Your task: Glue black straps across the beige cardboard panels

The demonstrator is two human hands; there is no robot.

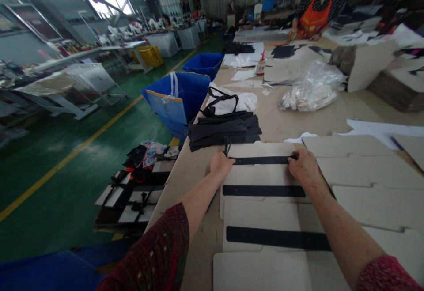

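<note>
Across our tabletop (196,163) lie overlapping boards (261,215). Our left hand (221,164) and right hand (305,167) pinch a black strip (261,160) by its ends, with piled strips (225,127) at eleven o'clock.

1. One head-worn camera looks forward and down along the worktable (274,124).
2. Left hand (221,165) and right hand (305,167) show near, below the frame's mid-height.
3. The floor (66,205) recedes from lower left toward top centre.
</note>
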